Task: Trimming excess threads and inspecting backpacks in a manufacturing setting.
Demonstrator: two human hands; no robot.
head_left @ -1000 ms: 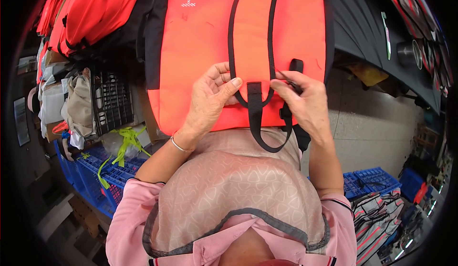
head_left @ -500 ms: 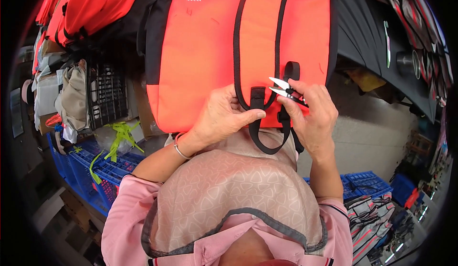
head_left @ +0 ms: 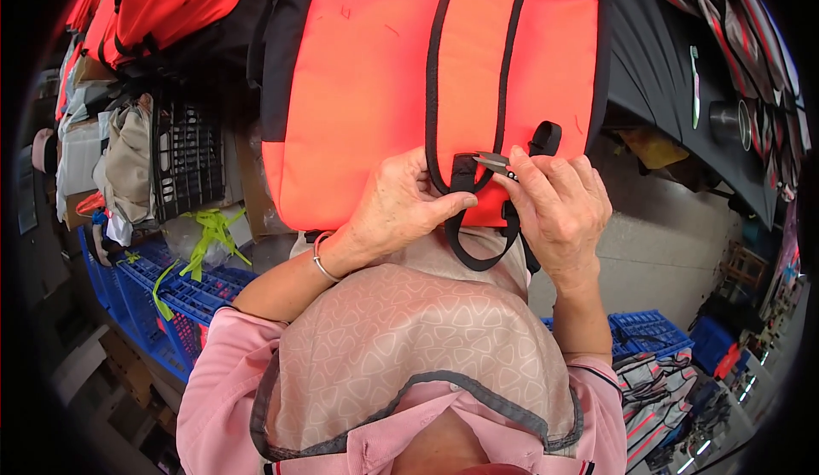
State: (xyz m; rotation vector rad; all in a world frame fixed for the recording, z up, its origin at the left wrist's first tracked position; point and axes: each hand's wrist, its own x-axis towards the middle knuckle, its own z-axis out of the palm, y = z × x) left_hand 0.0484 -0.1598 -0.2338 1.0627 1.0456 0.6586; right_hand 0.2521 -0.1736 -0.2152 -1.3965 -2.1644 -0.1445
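Note:
A bright orange-red backpack (head_left: pixel 358 108) with black sides lies in front of me, its padded shoulder strap (head_left: pixel 469 57) running down toward my lap. My left hand (head_left: pixel 394 206) is closed on the strap's lower end, with the thumb against the black webbing (head_left: pixel 461 173). Small thread snips (head_left: pixel 493 165) are gripped in my right hand (head_left: pixel 563 215). Their blade tips lie at the edge of the stitched webbing patch, and the blades look nearly together. Below hangs a webbing loop (head_left: pixel 485 263). A curled webbing end (head_left: pixel 546 138) stands beside my right fingers.
More orange-red bags (head_left: pixel 171 10) are piled at the far left. A black plastic crate (head_left: pixel 189 164) and blue baskets (head_left: pixel 183 292) stand at the left. On the dark-covered surface at right are a toothbrush (head_left: pixel 695 87) and a metal cup (head_left: pixel 729 125).
My right hand has shifted the snips slightly left and down, onto the webbing patch, and their blades have drawn together. The left hand keeps its hold on the strap end.

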